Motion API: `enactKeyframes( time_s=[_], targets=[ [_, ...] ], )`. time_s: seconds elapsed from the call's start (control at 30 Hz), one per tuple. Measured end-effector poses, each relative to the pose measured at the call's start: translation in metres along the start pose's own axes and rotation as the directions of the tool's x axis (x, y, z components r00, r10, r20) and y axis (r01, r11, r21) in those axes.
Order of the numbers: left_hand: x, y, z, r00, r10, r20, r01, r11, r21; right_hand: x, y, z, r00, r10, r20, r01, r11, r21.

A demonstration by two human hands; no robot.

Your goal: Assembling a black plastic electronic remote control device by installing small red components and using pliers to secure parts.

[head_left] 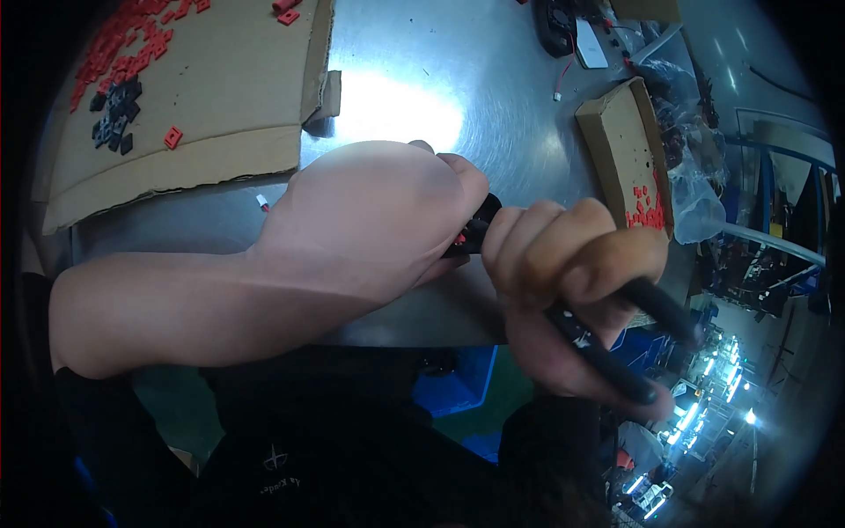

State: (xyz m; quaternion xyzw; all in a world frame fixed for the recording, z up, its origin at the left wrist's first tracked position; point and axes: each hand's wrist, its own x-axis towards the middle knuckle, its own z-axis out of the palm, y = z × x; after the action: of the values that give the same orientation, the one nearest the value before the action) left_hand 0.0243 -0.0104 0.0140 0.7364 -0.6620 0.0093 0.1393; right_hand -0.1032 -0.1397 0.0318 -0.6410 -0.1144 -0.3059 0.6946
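Note:
My right hand (pixel 572 264) is closed around the black handles of a pair of pliers (pixel 607 356), which stick out below the fist, spread apart. The pliers' dark head end points left and meets my left hand (pixel 378 202) over the table. My left hand is closed with its back turned up, so most of what it holds is hidden. Just past its fingertips a black and red bit (pixel 460 238) shows, too small to name.
At the upper left, a cardboard tray (pixel 220 97) holds many red pieces (pixel 132 66) and several black ones (pixel 117 114). A narrow cardboard box (pixel 607 132) with red pieces stands right on the metal table (pixel 387 53). A black fan (pixel 556 26) lies behind. A blue bin (pixel 466 383) is below.

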Motion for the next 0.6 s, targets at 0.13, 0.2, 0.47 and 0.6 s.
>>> enactKeyframes(
  time_s=[0.13,0.2,0.47,0.6],
  targets=[
    [-0.002,0.0,-0.001,1.0,-0.006,0.017,0.006,1.0,0.012,-0.001,-0.004,0.001,0.987,0.123,-0.107,-0.112,0.988,0.104],
    [-0.001,0.001,0.002,1.0,0.002,0.011,-0.002,1.0,0.005,-0.002,-0.001,-0.001,0.996,0.081,-0.048,-0.076,0.993,0.089],
    [-0.003,0.004,0.006,0.999,0.025,-0.039,-0.025,1.0,0.018,-0.002,-0.003,-0.002,0.996,0.086,0.024,-0.088,0.989,0.122],
    [-0.002,0.007,0.003,0.999,-0.013,-0.052,0.02,0.991,0.136,-0.002,-0.002,0.002,0.986,0.06,-0.155,-0.045,0.994,0.1]
  ],
)
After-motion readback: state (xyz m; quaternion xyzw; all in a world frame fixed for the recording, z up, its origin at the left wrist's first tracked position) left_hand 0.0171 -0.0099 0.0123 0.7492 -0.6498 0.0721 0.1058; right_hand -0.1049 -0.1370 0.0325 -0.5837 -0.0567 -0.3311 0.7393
